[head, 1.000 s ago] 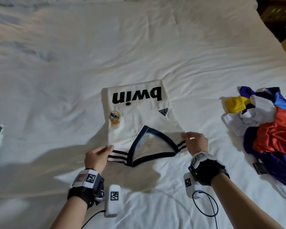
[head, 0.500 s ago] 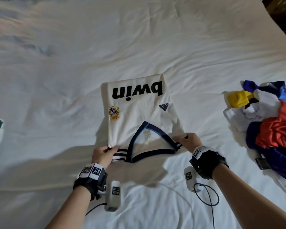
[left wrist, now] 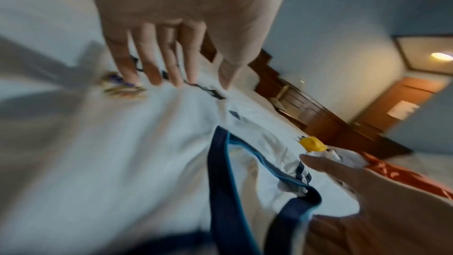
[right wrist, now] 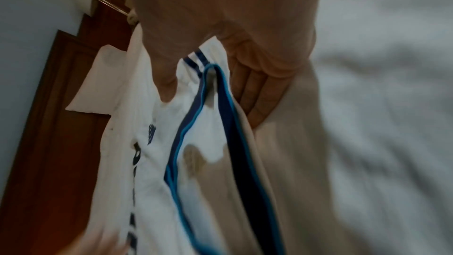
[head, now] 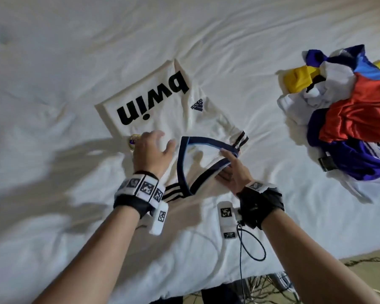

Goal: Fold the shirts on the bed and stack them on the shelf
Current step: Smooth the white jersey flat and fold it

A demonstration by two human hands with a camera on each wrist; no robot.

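Note:
A white "bwin" jersey [head: 173, 121] with a navy collar [head: 206, 141] lies folded narrow and turned at an angle on the white bed [head: 228, 40]. My left hand [head: 160, 140] is spread, its straight fingertips [left wrist: 157, 79] touching the chest beside the crest [left wrist: 122, 88]. My right hand [head: 225, 165] pinches the collar's right side, thumb on top and fingers beneath, raising that edge slightly. In the right wrist view the right hand [right wrist: 210, 104] shows the same pinch, with the thumb [right wrist: 166, 84] pressing the fabric.
A loose pile of coloured shirts [head: 355, 119], red, blue, yellow and white, lies on the bed at the right. The bed's near edge and floor with cables [head: 272, 281] show at the bottom right. Wooden furniture [left wrist: 306, 104] stands beyond the bed.
My left hand let go of the left shoulder and moved forward onto the chest by the crest. My right hand shifted inward to the collar. The jersey now lies turned.

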